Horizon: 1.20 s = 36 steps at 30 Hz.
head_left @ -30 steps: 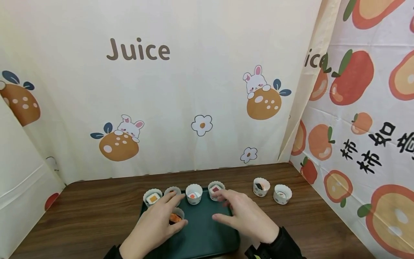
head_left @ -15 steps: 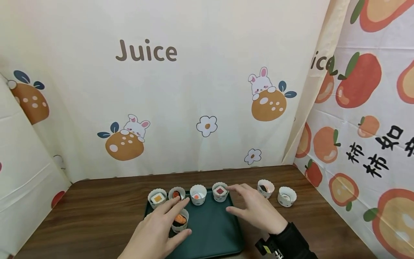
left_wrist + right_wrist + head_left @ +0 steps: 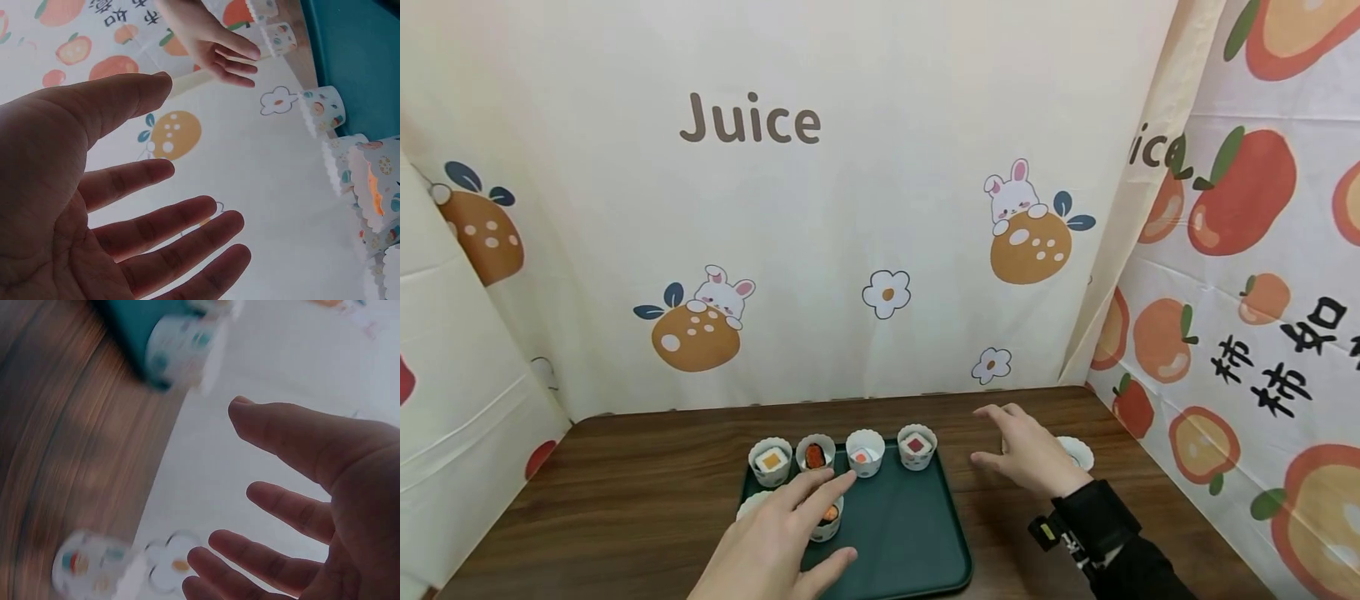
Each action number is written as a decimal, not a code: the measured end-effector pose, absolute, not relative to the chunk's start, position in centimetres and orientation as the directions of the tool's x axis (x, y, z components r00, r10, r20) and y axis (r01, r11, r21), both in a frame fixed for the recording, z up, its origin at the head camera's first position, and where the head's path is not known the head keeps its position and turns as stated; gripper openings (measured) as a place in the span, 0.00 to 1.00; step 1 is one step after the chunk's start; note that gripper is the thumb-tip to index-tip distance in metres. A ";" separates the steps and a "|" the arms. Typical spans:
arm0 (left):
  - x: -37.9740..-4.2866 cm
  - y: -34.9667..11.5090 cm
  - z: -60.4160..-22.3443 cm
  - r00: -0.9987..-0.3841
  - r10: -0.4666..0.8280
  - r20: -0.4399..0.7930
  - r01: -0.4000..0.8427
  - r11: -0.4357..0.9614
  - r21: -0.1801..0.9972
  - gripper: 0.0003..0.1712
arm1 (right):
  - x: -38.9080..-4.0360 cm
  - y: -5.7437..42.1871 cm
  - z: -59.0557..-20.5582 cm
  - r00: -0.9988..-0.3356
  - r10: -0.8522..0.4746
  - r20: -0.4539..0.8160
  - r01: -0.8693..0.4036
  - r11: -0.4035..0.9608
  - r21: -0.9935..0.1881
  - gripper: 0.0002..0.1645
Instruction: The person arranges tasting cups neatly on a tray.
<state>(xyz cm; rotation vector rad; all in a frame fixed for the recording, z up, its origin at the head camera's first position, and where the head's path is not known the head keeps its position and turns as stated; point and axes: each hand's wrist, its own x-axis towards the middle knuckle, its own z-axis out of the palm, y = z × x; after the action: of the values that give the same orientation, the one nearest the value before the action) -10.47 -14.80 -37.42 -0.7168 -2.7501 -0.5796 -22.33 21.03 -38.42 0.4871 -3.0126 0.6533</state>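
My left hand (image 3: 782, 542) hovers with spread fingers over the left part of a dark green tray (image 3: 895, 525). Partly behind its fingers stands a paper cup (image 3: 829, 527) with an orange-topped sushi piece. Along the tray's back edge are paper cups holding a yellow-centred white piece (image 3: 771, 460), a red-topped dark piece (image 3: 816, 456), a white-and-orange piece (image 3: 863, 456) and a red-centred white square (image 3: 915, 445). To the right of the tray, my right hand (image 3: 1033, 457) hangs over the table, fingers loosely extended, holding nothing. It hides one cup in the head view; that cup's patterned side (image 3: 94, 569) shows in the right wrist view.
Another paper cup (image 3: 1078, 452) stands on the wooden table (image 3: 647, 500) just beyond the right hand. A further cup rim (image 3: 751, 503) peeks out left of the left hand. Printed curtains (image 3: 820, 217) rise at the table's back and right edges.
My right hand has left the cup with the red-centred square at the tray's back right and moved rightward over the table. The left hand stays above the tray; the head view has shifted slightly.
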 end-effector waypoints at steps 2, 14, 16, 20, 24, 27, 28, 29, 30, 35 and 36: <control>-10.4 -14.8 -37.4 -0.849 0.422 0.317 0.514 0.796 0.320 0.40 | -23.0 22.0 -38.5 -0.957 -0.282 0.070 -0.286 0.875 -0.391 0.39; -10.4 -14.9 -37.3 -0.856 0.439 0.272 0.513 0.784 0.350 0.39 | -26.6 25.9 -39.7 -0.979 -0.200 -0.029 -0.180 0.928 -0.327 0.42; -10.5 -14.9 -37.3 -0.855 0.443 0.269 0.515 0.782 0.350 0.39 | -27.0 26.1 -39.9 -0.980 -0.196 -0.045 -0.171 0.930 -0.327 0.42; -10.5 -14.8 -37.2 -0.855 0.448 0.261 0.516 0.781 0.351 0.39 | -27.6 26.5 -40.3 -0.976 -0.206 -0.069 -0.173 0.931 -0.322 0.43; -10.6 -14.8 -37.1 -0.861 0.453 0.232 0.508 0.784 0.356 0.40 | -28.0 26.8 -40.7 -0.972 -0.217 -0.089 -0.177 0.928 -0.327 0.44; -10.7 -14.6 -37.1 -0.867 0.450 0.215 0.499 0.789 0.359 0.40 | -28.2 26.8 -40.9 -0.969 -0.223 -0.102 -0.178 0.927 -0.331 0.44; -10.7 -14.6 -37.1 -0.868 0.448 0.214 0.497 0.790 0.360 0.40 | -28.2 26.8 -41.0 -0.970 -0.220 -0.105 -0.174 0.927 -0.332 0.44; -10.7 -14.6 -37.1 -0.868 0.448 0.216 0.497 0.790 0.359 0.40 | -28.3 26.8 -41.0 -0.971 -0.216 -0.106 -0.171 0.928 -0.331 0.43; -10.6 -14.6 -37.1 -0.868 0.448 0.216 0.497 0.790 0.359 0.40 | -28.3 26.8 -41.1 -0.971 -0.213 -0.108 -0.167 0.929 -0.330 0.43; -10.6 -14.7 -37.1 -0.865 0.452 0.219 0.502 0.788 0.357 0.40 | -28.5 26.6 -41.3 -0.976 -0.185 -0.114 -0.138 0.932 -0.334 0.40; -10.6 -14.8 -37.1 -0.865 0.452 0.217 0.501 0.788 0.358 0.39 | -28.5 26.6 -41.3 -0.976 -0.186 -0.115 -0.138 0.932 -0.336 0.40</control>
<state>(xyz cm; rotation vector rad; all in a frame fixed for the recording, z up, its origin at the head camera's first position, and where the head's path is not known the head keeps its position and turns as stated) -10.62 -14.77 -37.13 -0.7648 -2.8566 -0.6227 -28.54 26.57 -41.29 0.2727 -3.2296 0.5450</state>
